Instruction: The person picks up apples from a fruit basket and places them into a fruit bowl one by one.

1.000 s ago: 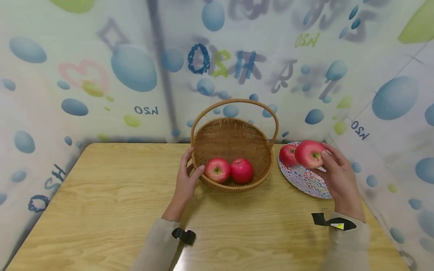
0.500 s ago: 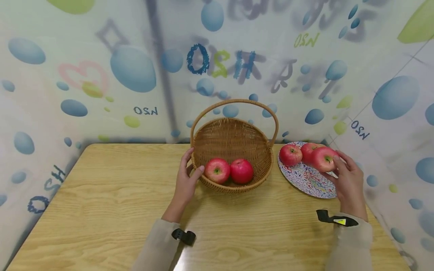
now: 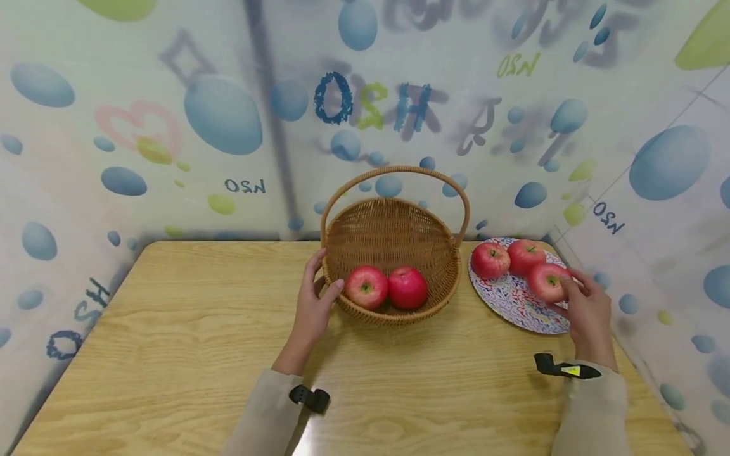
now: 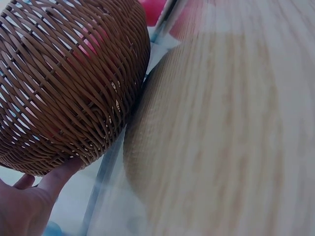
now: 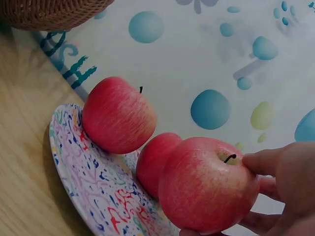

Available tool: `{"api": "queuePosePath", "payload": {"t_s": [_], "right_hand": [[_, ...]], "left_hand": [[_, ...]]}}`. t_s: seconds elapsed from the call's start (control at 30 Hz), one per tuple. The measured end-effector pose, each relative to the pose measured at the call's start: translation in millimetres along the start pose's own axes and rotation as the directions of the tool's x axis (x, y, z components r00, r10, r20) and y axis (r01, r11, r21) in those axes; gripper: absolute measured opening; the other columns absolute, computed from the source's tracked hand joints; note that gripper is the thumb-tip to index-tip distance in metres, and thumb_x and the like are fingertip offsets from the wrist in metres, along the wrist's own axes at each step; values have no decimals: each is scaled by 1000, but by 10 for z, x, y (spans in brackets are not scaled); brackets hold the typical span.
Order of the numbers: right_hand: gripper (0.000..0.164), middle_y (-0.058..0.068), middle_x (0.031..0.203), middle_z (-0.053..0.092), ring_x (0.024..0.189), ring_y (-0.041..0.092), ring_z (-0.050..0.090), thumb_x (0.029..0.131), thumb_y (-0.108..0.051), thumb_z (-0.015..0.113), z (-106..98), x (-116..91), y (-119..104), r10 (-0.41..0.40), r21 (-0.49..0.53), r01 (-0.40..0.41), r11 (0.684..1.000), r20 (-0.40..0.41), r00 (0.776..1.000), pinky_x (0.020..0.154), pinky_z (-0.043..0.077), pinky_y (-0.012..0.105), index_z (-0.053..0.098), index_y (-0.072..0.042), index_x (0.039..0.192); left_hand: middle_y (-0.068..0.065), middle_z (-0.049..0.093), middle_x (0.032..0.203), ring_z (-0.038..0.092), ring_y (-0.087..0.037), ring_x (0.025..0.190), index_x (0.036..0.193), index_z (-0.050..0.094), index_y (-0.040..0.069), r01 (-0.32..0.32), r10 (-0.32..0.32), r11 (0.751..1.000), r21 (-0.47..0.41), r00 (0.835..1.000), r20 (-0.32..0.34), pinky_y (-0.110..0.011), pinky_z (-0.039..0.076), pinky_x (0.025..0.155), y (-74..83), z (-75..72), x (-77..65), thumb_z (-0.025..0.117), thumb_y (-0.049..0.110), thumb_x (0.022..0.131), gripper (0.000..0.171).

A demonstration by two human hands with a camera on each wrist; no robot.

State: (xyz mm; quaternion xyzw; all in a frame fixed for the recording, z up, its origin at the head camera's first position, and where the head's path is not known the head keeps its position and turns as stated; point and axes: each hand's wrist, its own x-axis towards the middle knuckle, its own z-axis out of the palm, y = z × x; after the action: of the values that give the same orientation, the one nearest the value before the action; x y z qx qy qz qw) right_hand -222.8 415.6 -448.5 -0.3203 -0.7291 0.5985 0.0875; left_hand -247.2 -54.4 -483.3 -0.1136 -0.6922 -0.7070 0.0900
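My right hand [image 3: 590,310] holds a red apple [image 3: 549,282] by its right side, low over the right part of a round patterned plate [image 3: 513,310]. Two more apples, one at the left [image 3: 490,260] and one at the back [image 3: 526,256], sit on that plate. In the right wrist view the held apple [image 5: 206,187] overlaps the back one, stem showing. At the left rim of a wicker basket [image 3: 393,234], my left hand [image 3: 313,304] grips with the thumb over the edge. Inside lie two red apples, one left [image 3: 366,287] and one right [image 3: 407,288].
The wooden table [image 3: 228,354] ends at a patterned wall sheet [image 3: 228,126] behind the basket and another wall sheet on the right, close to the plate. The basket's tall arched handle [image 3: 396,169] stands up above its bowl.
My right hand has carried its apple rightward and down to the plate's right part, uncovering the apple at the back. The left hand and basket have stayed in place.
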Motion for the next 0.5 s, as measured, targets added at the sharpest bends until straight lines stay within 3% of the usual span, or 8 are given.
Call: {"api": "queuePosePath", "payload": {"t_s": [0.27,0.4,0.5], "right_hand": [[63,20,162,32,120,23,49,104,-48,45,32,23,82,-1,-158,5,987,30,1000,62,56,14,32,-22,160],[65,21,164,28,126,29,46,105,-48,43,24,39,74,18,-167,-6,986,66,998,67,59,18,27,-22,162],[67,19,166,25,133,33,43,105,-51,41,22,57,72,17,-199,0,980,81,997,95,58,32,25,-22,162]], "left_hand": [[-9,31,162,32,-36,149,157,33,15,-7,7,1000,-3,1000,-5,-56,32,118,5,12,8,58,11,100,62],[-9,31,162,32,-35,149,157,33,16,2,-2,1000,-1,1000,-7,-56,33,118,9,9,8,59,13,101,62],[-10,30,162,33,-36,148,157,33,17,12,-12,1000,0,1000,-4,-57,34,117,14,4,7,59,14,100,63]]}}
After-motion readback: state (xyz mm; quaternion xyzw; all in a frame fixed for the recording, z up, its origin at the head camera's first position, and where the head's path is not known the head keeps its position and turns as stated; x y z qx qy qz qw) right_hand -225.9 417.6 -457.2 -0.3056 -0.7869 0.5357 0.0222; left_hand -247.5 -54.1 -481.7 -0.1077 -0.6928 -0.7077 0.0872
